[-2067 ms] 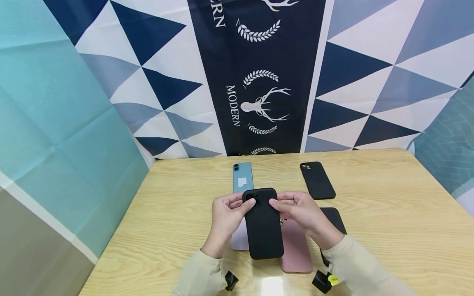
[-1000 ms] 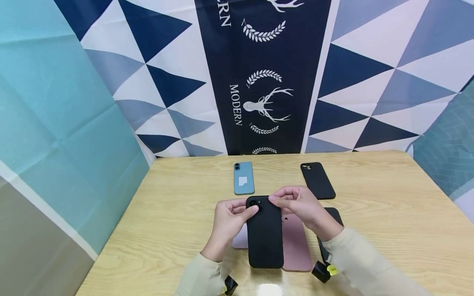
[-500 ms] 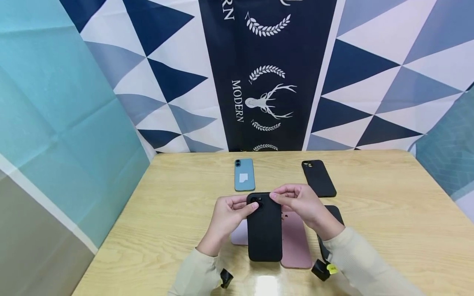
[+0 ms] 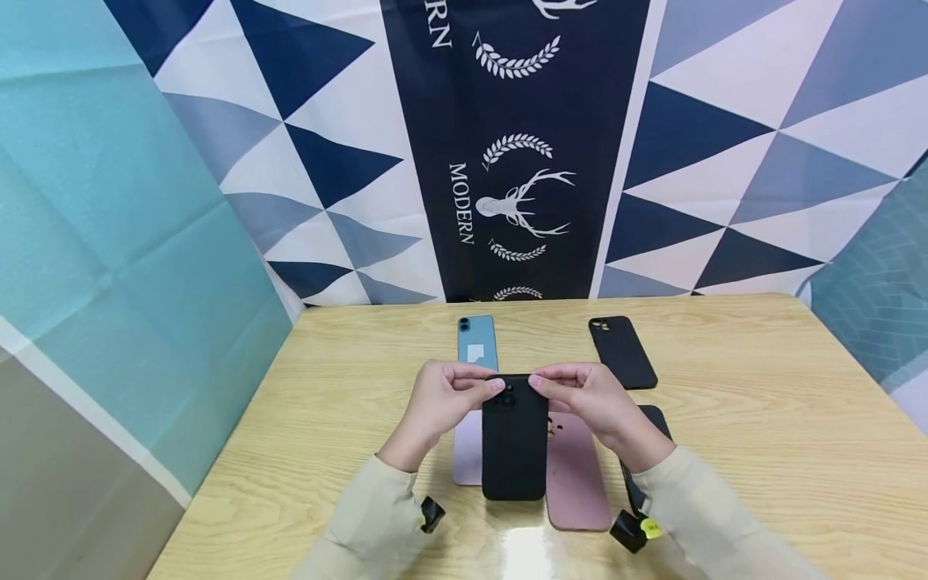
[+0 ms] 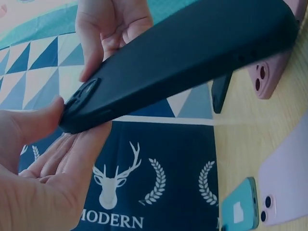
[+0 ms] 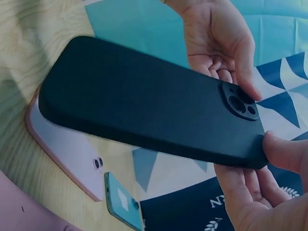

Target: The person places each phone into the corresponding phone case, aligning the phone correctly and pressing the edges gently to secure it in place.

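Both hands hold a phone in a matte black case [image 4: 515,451] by its top end, its back toward the head camera. My left hand [image 4: 451,399] pinches the top left corner, thumb close by the camera cutout [image 6: 239,102], where dark lenses show. At the top right corner my right hand [image 4: 590,399] pinches the edge, thumb on the back and fingers behind. In both wrist views the black case [image 5: 178,53] is raised over the table, its lower end nearer the cameras. The side facing away is hidden from the head view.
On the wooden table [image 4: 348,387] lie a teal phone [image 4: 475,334] behind the hands, a lilac phone [image 4: 466,455] and a pink case [image 4: 578,483] below them. A black case [image 4: 623,352] lies back right, another dark one [image 4: 656,419] partly under the right forearm.
My left hand has moved up to the top left corner, and my right thumb has shifted up to the top right corner. The black case sits slightly higher and more upright in view.
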A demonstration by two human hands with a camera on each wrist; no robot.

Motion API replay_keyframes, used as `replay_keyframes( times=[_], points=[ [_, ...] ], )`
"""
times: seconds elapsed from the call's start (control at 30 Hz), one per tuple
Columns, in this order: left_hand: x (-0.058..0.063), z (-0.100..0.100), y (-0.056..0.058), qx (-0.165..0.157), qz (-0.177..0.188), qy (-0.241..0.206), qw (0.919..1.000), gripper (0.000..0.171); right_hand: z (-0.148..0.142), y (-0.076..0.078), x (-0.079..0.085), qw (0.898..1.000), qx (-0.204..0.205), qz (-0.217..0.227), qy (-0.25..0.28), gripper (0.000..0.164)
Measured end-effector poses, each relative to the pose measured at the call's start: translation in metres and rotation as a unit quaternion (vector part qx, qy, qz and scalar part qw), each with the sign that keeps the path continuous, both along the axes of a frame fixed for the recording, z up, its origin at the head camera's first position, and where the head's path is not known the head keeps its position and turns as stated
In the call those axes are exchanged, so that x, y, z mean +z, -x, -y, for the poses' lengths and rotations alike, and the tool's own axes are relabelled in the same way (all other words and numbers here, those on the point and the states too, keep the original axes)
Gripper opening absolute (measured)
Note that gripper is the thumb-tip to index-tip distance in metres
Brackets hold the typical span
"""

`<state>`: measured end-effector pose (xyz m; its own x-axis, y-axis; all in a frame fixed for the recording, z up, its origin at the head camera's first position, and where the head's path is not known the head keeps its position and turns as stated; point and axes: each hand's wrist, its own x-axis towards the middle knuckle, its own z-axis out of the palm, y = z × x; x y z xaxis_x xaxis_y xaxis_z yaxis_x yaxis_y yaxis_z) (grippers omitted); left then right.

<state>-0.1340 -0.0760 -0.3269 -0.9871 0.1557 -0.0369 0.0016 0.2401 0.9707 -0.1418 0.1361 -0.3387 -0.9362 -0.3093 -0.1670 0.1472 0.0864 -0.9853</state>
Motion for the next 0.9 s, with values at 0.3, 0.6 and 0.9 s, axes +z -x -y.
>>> replay_keyframes(
  times=[0.3,0.6,0.9],
  points=[
    [-0.016,0.0,0.003,0.02,0.115,-0.106,0.9874,0.027,-0.001,-0.001,-0.009,0.999,0.03,0.021,0.016,0.038],
    [-0.014,0.002,0.007,0.032,0.115,-0.134,0.9838,0.028,0.001,0.002,-0.007,0.999,0.035,0.031,0.019,0.037],
    [-0.009,0.013,0.011,0.067,0.113,-0.148,0.9802,0.026,-0.003,-0.016,-0.035,0.991,0.117,0.051,0.033,0.051]
  ],
)
